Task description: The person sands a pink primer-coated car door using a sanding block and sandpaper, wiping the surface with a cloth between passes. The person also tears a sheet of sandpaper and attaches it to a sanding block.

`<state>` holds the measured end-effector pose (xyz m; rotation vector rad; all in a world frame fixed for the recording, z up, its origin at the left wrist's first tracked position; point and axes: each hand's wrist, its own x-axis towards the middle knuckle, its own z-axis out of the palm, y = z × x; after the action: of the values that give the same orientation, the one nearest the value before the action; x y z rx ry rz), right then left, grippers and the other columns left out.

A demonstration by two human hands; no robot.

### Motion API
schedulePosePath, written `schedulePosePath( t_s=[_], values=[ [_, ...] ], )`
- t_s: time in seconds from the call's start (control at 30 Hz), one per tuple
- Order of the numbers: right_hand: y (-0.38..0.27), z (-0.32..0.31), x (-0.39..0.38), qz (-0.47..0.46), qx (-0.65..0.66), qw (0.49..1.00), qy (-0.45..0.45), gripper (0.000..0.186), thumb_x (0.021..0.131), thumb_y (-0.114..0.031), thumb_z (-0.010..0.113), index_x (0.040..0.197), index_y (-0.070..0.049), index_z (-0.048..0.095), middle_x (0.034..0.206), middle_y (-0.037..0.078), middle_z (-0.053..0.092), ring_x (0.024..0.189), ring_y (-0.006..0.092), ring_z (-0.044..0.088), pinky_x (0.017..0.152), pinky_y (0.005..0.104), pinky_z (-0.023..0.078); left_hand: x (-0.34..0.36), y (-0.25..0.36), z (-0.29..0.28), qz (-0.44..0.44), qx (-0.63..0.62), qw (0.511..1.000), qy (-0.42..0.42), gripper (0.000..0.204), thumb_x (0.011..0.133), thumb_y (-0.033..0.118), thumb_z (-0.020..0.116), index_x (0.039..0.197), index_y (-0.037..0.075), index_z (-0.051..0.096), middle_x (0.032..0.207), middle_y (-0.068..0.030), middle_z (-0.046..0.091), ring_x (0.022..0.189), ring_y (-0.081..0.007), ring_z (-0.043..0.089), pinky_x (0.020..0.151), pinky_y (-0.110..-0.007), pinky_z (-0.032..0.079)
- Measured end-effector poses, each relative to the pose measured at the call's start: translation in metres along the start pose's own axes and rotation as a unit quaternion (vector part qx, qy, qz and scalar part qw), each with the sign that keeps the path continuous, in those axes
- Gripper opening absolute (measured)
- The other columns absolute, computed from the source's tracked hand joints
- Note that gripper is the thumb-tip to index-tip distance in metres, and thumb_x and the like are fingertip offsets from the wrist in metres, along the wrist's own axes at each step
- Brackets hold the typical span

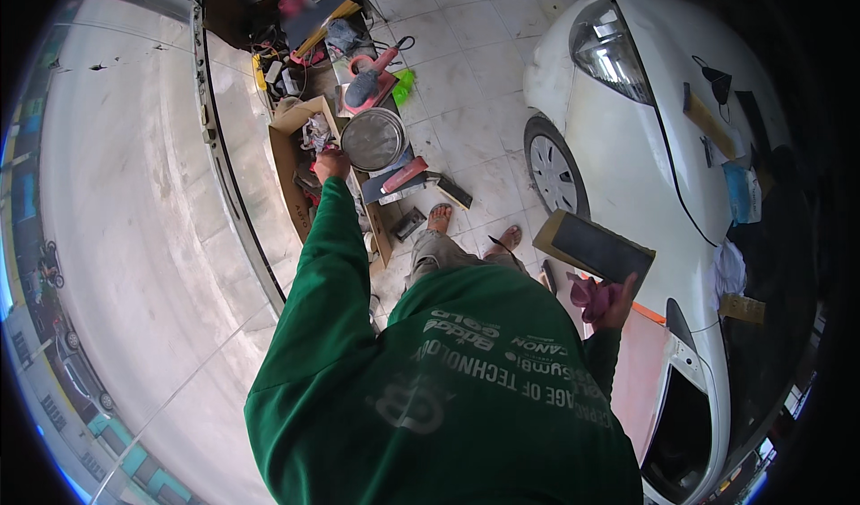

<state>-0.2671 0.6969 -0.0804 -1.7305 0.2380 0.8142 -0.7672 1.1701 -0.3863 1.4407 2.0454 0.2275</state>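
My left hand (pixel 332 164) reaches over a cardboard box (pixel 288 169) of odds and ends, right beside the rim of a round metal tin (pixel 374 139). Its fingers look curled, but what they hold, if anything, is hidden. In my right hand (pixel 616 310), near the white car's front door, are a long sanding block (pixel 598 247) with a dark grey face and tan edges and a crumpled mauve cloth (pixel 593 296). The fingers close on the block's near end, with the cloth bunched against it.
A white car (pixel 618 160) stands on the right, with tape, a blue mask and a tan block on it. A red sander (pixel 369 89) lies beyond the tin. Near my feet are a red-handled block (pixel 404 175) and a brush (pixel 454 192). A metal door track (pixel 224 160) runs left.
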Motion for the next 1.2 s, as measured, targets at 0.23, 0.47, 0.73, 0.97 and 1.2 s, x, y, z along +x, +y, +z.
schedulePosePath(
  t_s=[0.23, 0.47, 0.73, 0.97, 1.2],
  values=[
    [0.012, 0.001, -0.018, -0.009, 0.028, 1.0, -0.007, 0.077, 0.101, -0.075, 0.054, 0.065, -0.007, 0.053, 0.065, 0.012, 0.059, 0.062, 0.0286, 0.071, 0.041, 0.038, 0.048, -0.01, 0.03, -0.009, 0.054, 0.049, 0.994, 0.076, 0.02, 0.088, 0.029, 0.072, 0.099, 0.017, 0.085, 0.1, -0.0146, 0.081, 0.098, -0.0357, 0.078, 0.091, -0.046, 0.061],
    [0.019, -0.008, -0.039, -0.012, 0.034, 0.999, -0.003, 0.081, 0.101, -0.078, 0.05, 0.067, -0.005, 0.056, 0.066, 0.012, 0.059, 0.064, 0.0284, 0.073, 0.041, 0.0351, 0.049, 0.018, 0.01, 0.006, 0.023, 0.039, 0.998, 0.048, 0.022, 0.087, 0.031, 0.077, 0.097, 0.013, 0.085, 0.098, -0.0143, 0.081, 0.094, -0.0337, 0.079, 0.09, -0.043, 0.063],
    [0.019, -0.007, -0.051, 0.051, 0.098, 0.993, -0.039, 0.085, 0.101, -0.081, 0.043, 0.063, -0.006, 0.053, 0.05, 0.012, 0.054, 0.031, 0.0253, 0.05, 0.026, 0.0353, 0.035, -0.003, 0.031, -0.003, -0.042, -0.073, 0.995, -0.055, 0.02, 0.084, 0.024, 0.082, 0.092, 0.006, 0.083, 0.076, -0.0083, 0.079, 0.064, -0.0185, 0.078, 0.066, -0.035, 0.066],
    [0.001, 0.004, -0.048, 0.014, 0.057, 0.996, -0.07, 0.082, 0.102, -0.079, 0.045, 0.067, -0.005, 0.055, 0.063, 0.016, 0.061, 0.051, 0.0298, 0.067, 0.031, 0.0337, 0.04, -0.007, 0.05, -0.001, -0.015, 0.088, 0.996, -0.023, 0.031, 0.084, 0.029, 0.073, 0.105, 0.008, 0.082, 0.109, -0.0244, 0.078, 0.104, -0.0384, 0.077, 0.094, -0.048, 0.061],
    [0.017, 0.011, -0.032, -0.062, 0.029, 0.998, -0.014, 0.078, 0.104, -0.074, 0.049, 0.061, -0.008, 0.052, 0.059, 0.012, 0.056, 0.051, 0.0274, 0.064, 0.05, 0.0387, 0.055, -0.045, 0.101, -0.028, 0.022, 0.096, 0.994, 0.039, 0.057, 0.082, 0.034, 0.083, 0.13, 0.008, 0.069, 0.134, -0.0213, 0.068, 0.125, -0.0418, 0.066, 0.103, -0.051, 0.056]
  ],
)
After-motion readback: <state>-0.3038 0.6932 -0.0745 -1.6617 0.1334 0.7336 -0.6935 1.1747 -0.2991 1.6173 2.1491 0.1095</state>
